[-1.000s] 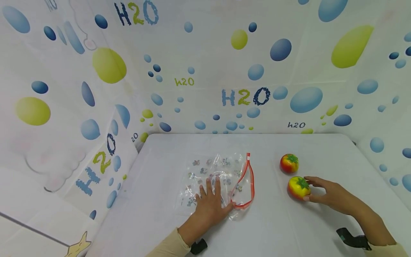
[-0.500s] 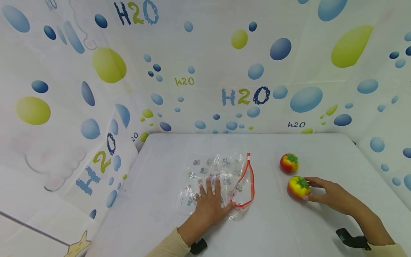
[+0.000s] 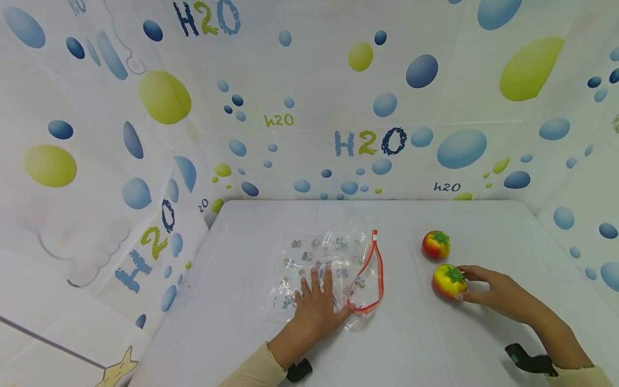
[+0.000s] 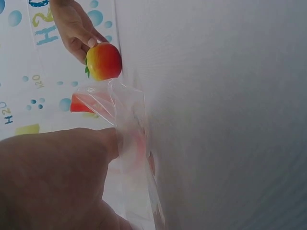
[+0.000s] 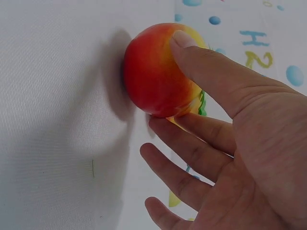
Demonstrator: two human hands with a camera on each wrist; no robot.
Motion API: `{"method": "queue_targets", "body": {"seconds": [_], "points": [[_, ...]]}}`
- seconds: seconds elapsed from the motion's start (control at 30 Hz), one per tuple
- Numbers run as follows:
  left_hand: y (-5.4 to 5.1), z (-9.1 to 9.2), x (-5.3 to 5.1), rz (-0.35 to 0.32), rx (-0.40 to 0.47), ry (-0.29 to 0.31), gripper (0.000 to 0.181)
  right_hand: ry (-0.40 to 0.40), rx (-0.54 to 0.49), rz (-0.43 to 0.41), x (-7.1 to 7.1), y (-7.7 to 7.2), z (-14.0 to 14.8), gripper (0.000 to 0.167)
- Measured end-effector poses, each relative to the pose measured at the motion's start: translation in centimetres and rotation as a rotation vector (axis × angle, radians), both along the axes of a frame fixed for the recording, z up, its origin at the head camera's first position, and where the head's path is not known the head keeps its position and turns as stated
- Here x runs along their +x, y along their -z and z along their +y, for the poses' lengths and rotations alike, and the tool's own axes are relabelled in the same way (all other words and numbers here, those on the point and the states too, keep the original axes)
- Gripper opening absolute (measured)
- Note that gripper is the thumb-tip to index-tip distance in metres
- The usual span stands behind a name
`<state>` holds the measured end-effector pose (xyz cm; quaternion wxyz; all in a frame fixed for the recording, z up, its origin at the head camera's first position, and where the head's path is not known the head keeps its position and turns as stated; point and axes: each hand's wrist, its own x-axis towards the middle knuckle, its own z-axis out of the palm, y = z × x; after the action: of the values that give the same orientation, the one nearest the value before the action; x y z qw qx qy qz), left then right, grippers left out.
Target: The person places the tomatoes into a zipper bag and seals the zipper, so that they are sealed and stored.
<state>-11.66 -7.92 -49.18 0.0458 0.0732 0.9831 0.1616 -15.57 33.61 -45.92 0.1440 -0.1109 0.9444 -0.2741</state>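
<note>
A clear, soft plastic bag printed with small motifs (image 3: pixel 340 270) is spread on the white tabletop (image 3: pixel 411 333), pressed by the flat left hand (image 3: pixel 314 316). Its right side is edged by a thin red strip (image 3: pixel 380 277), parted into a narrow loop and joined at the far end; creased, see-through film is seen raised beside the hand in the left wrist view. Well to the bag's right, a glossy, round, red-and-yellow fruit (image 3: pixel 446 286) is set upright, its green leafy top (image 3: pixel 454 274) turned upward, its side pinched by the right hand (image 3: pixel 500 296).
</note>
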Motion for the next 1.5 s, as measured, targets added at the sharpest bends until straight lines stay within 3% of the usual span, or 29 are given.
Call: {"method": "queue_targets", "body": {"seconds": [0.27, 0.6, 0.97, 1.27, 1.5], "points": [[0.1, -0.1, -0.1, -0.004, 0.003, -0.002, 0.105, 0.0, -0.008, -0.002, -0.1, 0.0, -0.4, 0.077], [0.0, 0.0, -0.1, 0.001, 0.018, -0.006, 0.105, -0.011, -0.047, 0.076, 0.0, -0.2, -1.6, 0.073], [-0.2, 0.0, 0.0, 0.014, 0.02, -0.002, 0.103, -0.039, -0.097, 0.149, -0.2, -1.1, -5.0, 0.068], [-0.1, 0.0, 0.2, -0.009, 0.011, -0.004, 0.105, -0.06, -0.14, 0.122, -0.8, -0.7, -8.4, 0.072], [0.0, 0.0, 0.0, 0.004, 0.004, -0.005, 0.103, -0.088, -0.16, 0.147, -1.2, -0.3, -10.3, 0.068]]}}
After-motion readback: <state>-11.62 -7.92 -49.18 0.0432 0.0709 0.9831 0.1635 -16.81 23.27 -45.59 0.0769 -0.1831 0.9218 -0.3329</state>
